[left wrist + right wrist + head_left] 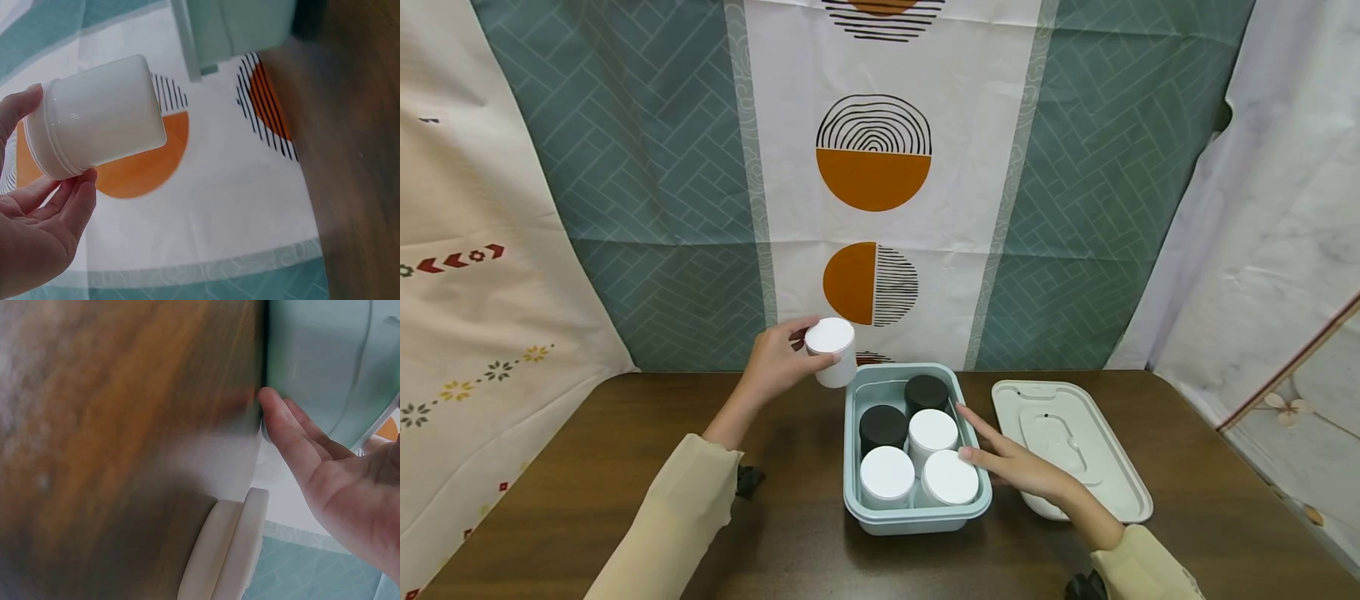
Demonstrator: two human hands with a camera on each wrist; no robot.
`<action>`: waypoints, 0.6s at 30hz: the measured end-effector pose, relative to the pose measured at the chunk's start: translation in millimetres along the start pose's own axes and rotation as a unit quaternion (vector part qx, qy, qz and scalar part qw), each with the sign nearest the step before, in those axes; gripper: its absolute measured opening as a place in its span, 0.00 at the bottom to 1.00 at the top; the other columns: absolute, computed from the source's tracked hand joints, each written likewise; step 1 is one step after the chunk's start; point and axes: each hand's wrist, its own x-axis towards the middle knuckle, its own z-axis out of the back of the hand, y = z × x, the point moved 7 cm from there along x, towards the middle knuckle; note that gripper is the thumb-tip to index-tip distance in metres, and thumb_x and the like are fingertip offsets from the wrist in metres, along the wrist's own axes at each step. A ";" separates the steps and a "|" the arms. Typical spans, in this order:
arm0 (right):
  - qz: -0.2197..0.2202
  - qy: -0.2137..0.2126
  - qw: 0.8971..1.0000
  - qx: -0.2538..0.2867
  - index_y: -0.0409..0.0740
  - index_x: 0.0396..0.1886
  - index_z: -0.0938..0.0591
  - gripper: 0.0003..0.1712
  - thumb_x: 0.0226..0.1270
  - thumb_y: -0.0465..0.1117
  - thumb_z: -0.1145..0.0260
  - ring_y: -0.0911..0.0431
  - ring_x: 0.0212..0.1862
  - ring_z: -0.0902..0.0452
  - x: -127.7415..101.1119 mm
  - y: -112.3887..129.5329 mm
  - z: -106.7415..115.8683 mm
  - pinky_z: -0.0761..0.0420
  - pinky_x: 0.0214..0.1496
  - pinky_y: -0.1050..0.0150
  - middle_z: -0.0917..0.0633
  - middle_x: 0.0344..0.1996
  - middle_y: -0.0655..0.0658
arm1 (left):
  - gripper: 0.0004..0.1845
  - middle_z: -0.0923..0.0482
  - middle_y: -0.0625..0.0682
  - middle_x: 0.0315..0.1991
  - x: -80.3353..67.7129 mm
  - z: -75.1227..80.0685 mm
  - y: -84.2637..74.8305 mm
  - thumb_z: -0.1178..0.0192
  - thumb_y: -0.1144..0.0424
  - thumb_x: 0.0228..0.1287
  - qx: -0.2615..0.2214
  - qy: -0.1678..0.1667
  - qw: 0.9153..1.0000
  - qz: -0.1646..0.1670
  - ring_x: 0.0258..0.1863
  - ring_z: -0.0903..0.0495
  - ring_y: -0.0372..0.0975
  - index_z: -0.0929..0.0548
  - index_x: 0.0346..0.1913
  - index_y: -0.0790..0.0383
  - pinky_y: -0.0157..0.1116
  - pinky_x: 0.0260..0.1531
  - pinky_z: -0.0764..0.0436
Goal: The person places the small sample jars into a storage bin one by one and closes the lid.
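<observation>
Raised just behind the left of a light blue plastic bin [856, 467], my left hand [778, 360] pinches a white lidded jar [837, 371] between thumb and fingers. In the left wrist view the white jar [106, 112] lies sideways across the picture, with the fingertips at its lid end. My right hand [1026, 468] rests on the bin's right side with fairly straight fingers. The right wrist view shows its fingers [284, 422] along the outer wall. Inside the bin stand two black-lidded jars [883, 428] at the back and three white-lidded jars [887, 475] nearer the front.
A pale lid [1105, 454] lies flat on the brown wooden table [805, 517], right of the bin and partly behind my right hand. Patterned cloth [880, 167] hangs along the table's back edge, with lighter cloth at both sides.
</observation>
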 end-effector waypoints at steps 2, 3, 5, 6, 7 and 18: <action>-0.001 -0.001 1.000 0.000 0.57 0.72 0.60 0.40 0.69 0.48 0.48 0.37 0.61 0.39 0.1 -0.5 0.2 0.26 0.50 0.47 0.61 0.70 0.35 | 0.32 0.25 0.64 0.52 1.7 -4.0 -5.5 0.29 0.63 0.44 -0.014 0.003 1.000 -0.006 0.49 0.24 0.52 0.26 0.55 0.72 0.45 0.50 0.25; -0.002 -0.001 1.000 -0.001 0.57 0.72 0.60 0.40 0.69 0.48 0.48 0.37 0.61 0.39 0.1 -0.6 0.3 0.26 0.51 0.47 0.61 0.70 0.36 | 0.32 0.25 0.64 0.52 2.3 -6.2 -7.6 0.29 0.63 0.44 -0.021 0.005 1.000 -0.008 0.49 0.24 0.52 0.26 0.54 0.72 0.45 0.50 0.25; -0.002 -0.002 1.000 -0.002 0.58 0.72 0.60 0.40 0.69 0.48 0.48 0.37 0.61 0.40 0.2 -0.9 0.5 0.26 0.51 0.47 0.61 0.70 0.36 | 0.32 0.25 0.64 0.52 3.5 -11.1 -11.1 0.29 0.64 0.44 -0.031 0.008 0.999 -0.010 0.49 0.24 0.52 0.26 0.54 0.72 0.45 0.50 0.26; -0.002 -0.002 1.000 -0.002 0.58 0.72 0.60 0.40 0.69 0.48 0.48 0.37 0.62 0.40 0.2 -1.1 0.5 0.26 0.51 0.46 0.61 0.70 0.36 | 0.32 0.25 0.64 0.52 4.0 -13.5 -12.6 0.29 0.64 0.44 -0.033 0.010 0.999 -0.011 0.49 0.24 0.52 0.26 0.54 0.72 0.45 0.50 0.26; -0.002 -0.002 1.000 -0.002 0.58 0.72 0.60 0.40 0.69 0.48 0.48 0.37 0.62 0.40 0.2 -1.2 0.5 0.26 0.51 0.46 0.61 0.70 0.36 | 0.32 0.25 0.64 0.52 4.3 -16.0 -13.7 0.29 0.63 0.44 -0.034 0.011 0.999 -0.012 0.49 0.24 0.52 0.26 0.54 0.72 0.44 0.50 0.26; 0.001 -0.001 1.000 -0.006 0.58 0.72 0.60 0.40 0.70 0.47 0.49 0.37 0.62 0.40 0.3 -1.8 0.1 0.26 0.51 0.46 0.61 0.71 0.36 | 0.31 0.24 0.61 0.51 4.2 -49.7 -12.6 0.28 0.63 0.44 -0.043 0.033 0.998 -0.012 0.45 0.23 0.49 0.24 0.54 0.70 0.42 0.47 0.24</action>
